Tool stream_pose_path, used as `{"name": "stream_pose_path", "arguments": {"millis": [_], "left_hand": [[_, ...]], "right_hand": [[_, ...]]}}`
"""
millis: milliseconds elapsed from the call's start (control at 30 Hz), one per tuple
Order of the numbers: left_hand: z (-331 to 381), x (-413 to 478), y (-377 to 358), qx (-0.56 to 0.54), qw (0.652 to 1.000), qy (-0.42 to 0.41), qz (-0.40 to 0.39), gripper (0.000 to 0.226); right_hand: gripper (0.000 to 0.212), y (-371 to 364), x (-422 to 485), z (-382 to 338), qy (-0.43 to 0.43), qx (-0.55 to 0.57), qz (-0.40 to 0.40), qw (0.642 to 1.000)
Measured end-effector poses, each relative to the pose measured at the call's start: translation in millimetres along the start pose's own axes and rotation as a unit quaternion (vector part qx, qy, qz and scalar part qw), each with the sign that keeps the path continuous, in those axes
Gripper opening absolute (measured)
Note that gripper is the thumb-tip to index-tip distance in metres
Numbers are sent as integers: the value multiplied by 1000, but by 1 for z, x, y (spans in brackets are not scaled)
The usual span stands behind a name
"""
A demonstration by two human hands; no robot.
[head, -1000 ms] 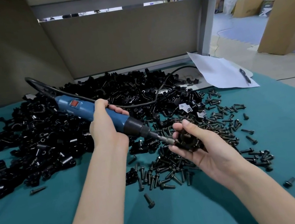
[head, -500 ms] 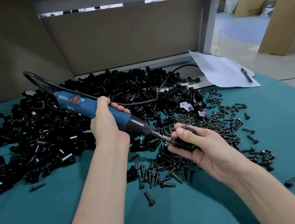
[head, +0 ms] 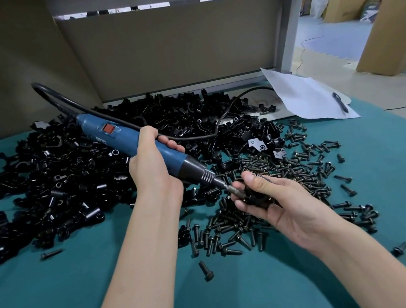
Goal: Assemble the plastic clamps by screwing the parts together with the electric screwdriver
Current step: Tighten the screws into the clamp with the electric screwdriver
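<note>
Nearest, loose screws [head: 233,237] lay scattered on the cloth [head: 59,298]; the right hand [head: 283,205] had its fingers curled round one clamp [head: 256,196], the bit meeting it; the left hand [head: 153,171] gripped the driver [head: 132,140]; beyond, a big heap of parts [head: 67,182] lay loose, so most work seemed left; paper [head: 302,94] far right.

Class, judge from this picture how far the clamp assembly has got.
Done: no finished clamps can be told apart. In hand: the left hand grips the electric screwdriver, its bit at a clamp held in the right hand. Left: a large pile of clamp parts and many loose screws.
</note>
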State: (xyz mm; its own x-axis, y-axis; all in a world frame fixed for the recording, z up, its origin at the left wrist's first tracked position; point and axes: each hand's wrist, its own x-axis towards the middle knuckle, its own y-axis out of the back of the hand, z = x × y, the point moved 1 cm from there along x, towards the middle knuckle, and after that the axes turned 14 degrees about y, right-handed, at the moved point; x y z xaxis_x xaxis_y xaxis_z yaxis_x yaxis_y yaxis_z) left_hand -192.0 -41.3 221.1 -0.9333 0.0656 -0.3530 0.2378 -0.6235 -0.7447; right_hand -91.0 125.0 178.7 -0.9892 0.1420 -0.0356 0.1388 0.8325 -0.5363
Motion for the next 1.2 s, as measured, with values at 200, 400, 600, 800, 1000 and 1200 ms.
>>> {"name": "stream_pose_path", "arguments": {"millis": [200,400,600,800,1000,1200], "left_hand": [[-2,-1,-2,1,1000,-1,-5,19],[-2,1,-1,0,1000,6,-1,18],[-3,2,-1,4,1000,5,6,19],[-5,2,-1,-4,1000,2,8,18],[-9,4,5,2,999,-8,44,17],[-8,3,2,16,999,-21,32,17]], "right_hand": [[19,0,0,0,-6,1,5,1000],[18,0,0,1,0,-7,8,1000],[20,-1,0,1,2,-15,11,1000],[23,1,0,2,19,-38,4,999],[40,2,1,4,45,-81,4,996],[35,2,1,3,37,-72,-1,997]]}}
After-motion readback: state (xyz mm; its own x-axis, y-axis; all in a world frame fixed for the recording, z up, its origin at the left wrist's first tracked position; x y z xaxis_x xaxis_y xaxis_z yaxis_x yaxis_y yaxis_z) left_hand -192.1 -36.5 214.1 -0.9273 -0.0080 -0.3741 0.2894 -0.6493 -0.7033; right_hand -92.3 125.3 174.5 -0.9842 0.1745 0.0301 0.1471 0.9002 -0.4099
